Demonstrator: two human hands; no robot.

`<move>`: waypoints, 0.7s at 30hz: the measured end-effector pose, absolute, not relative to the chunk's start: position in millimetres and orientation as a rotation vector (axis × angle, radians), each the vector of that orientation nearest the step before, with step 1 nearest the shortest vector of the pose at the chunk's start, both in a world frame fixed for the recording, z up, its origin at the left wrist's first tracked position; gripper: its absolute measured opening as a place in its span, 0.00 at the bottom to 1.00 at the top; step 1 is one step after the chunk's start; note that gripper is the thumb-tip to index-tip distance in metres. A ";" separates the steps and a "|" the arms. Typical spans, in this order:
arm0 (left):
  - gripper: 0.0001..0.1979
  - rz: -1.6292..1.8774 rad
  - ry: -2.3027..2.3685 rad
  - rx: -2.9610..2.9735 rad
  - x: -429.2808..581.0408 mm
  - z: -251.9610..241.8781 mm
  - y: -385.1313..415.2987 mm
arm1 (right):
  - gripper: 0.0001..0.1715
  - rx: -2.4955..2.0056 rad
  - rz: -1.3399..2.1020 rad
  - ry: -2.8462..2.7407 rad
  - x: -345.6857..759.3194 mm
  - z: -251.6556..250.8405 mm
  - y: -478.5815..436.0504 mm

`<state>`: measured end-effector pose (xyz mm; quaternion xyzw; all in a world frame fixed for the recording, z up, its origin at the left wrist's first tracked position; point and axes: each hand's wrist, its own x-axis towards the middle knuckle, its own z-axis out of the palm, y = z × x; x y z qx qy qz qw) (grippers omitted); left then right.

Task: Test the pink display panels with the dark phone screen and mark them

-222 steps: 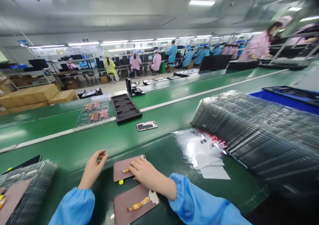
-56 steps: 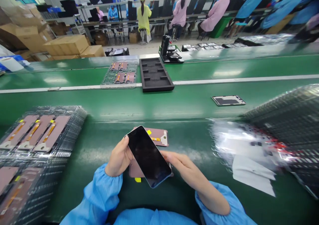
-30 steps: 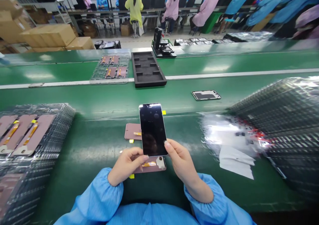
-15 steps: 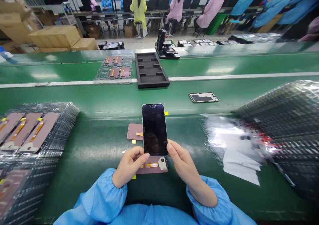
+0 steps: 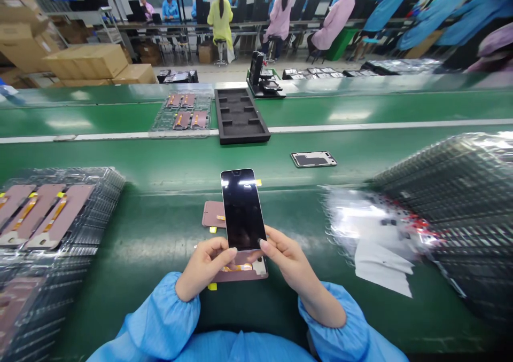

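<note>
Phone (image 5: 242, 207) is lying dark screen up between both hands, just above the bench (image 5: 152, 228) in the head view. The left grip (image 5: 204, 266) is pinching its near left corner; the right grip (image 5: 287, 258) is clasping the near right one, thumb pressing the edge, fingertips showing beneath. Compared with half a second ago, the phone is leaning slightly more leftward, and the pale-framed shell (image 5: 313, 159) beyond is sitting further left. Any print on the yellow tabs (image 5: 212, 286) is looking too small to read. The phone is partly hiding two pinkish panels (image 5: 212, 214), glare is blurring the clear films (image 5: 356, 212), and the view's edges are cropping both tray stacks (image 5: 106, 202).
</note>
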<state>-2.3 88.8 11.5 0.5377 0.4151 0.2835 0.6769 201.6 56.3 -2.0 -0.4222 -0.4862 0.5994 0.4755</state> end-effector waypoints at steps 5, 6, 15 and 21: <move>0.30 0.812 0.703 0.986 -14.6 21.9 110.3 | 0.30 -0.956 1.628 -1.221 202.9 -1.2 55.8; 0.28 0.830 0.737 0.939 -19.2 26.0 117.6 | 0.31 -0.948 1.676 -1.242 202.2 -1.2 55.5; 0.12 0.985 1.078 0.822 -54.4 37.6 221.8 | 0.22 -1.274 0.879 -1.679 194.3 -19.0 61.8; 0.11 1.248 1.174 0.759 -73.2 12.3 294.7 | 0.22 -1.100 0.398 -2.369 179.8 -20.0 48.3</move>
